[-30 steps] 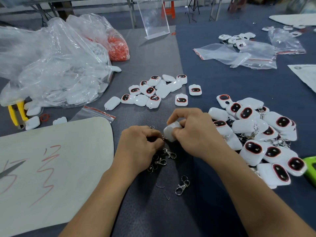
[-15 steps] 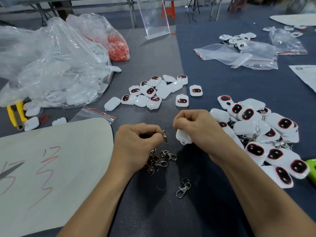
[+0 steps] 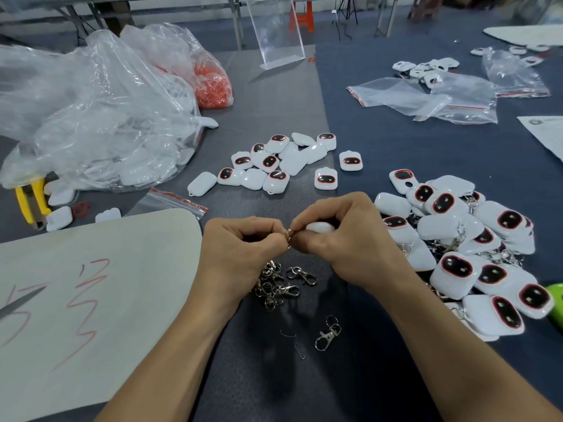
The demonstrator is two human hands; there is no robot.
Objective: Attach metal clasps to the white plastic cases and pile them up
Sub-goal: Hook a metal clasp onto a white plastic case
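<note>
In the centre of the frame my left hand [image 3: 240,251] pinches a small metal clasp [image 3: 288,236] by its ring, with the fingers curled tight. My right hand [image 3: 344,239] meets the left at the fingertips and is curled around one white case [image 3: 320,228]; only a rounded part of it shows. Just below my hands lies a heap of loose clasps [image 3: 277,284], and a single clasp [image 3: 327,333] lies lower, apart. At the right is the pile of cases [image 3: 475,251] with clasps among them. Above my hands a group of cases [image 3: 283,162] lies on the grey table [image 3: 274,95].
</note>
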